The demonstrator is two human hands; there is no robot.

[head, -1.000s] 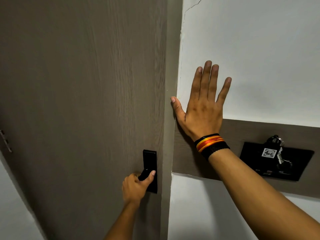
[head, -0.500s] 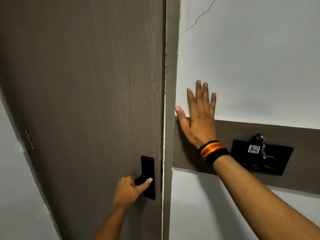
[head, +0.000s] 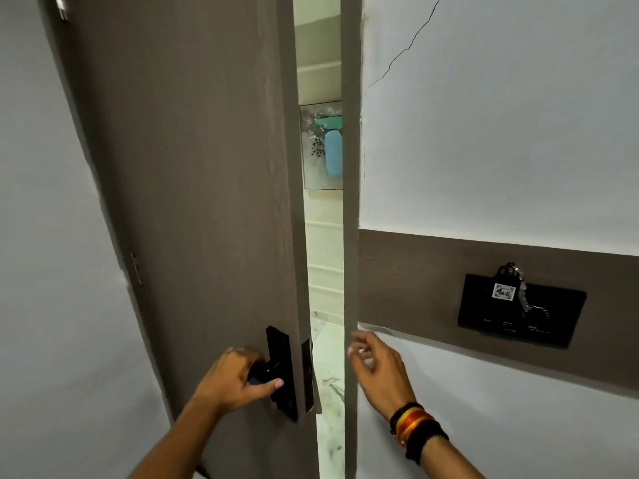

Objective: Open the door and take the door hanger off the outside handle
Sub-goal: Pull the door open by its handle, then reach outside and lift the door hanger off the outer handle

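So the grey-brown wood-grain door (head: 179,188) is open just a crack, with a narrow gap showing between its edge and the grey door frame (head: 350,236). The black inside lever handle (head: 268,369) sits on a tall black backplate (head: 281,371) low on the door, close to the opening edge. The left hand (head: 235,380) is wrapped around that lever, fingers curled over the top and the thumb pressed underneath, pointing at the plate. A metal latch plate (head: 306,375) shows on the door's edge right beside it.

The outside handle and the door hanger are on the far face of the door, hidden from this angle, so there's no telling how the hanger sits.

The right hand (head: 378,369) is just right of the frame, at about the same height as the lever. It's loose and half spread, fingers a bit blurry, holding nothing; whether the fingertips touch the frame is hard to say. That wrist has a stack of black, orange and yellow thread bands (head: 415,430).

Through the gap there's a pale marble-look floor (head: 328,375), cream walls, and a framed picture with teal and blue shapes (head: 323,146).

To the right, the white wall (head: 501,115) has a thin crack running up it, with a brown wood-grain strip (head: 415,288) below. On the strip is a black switch panel (head: 520,311) with a key and a small white tag reading 406 (head: 503,292) hanging in it.
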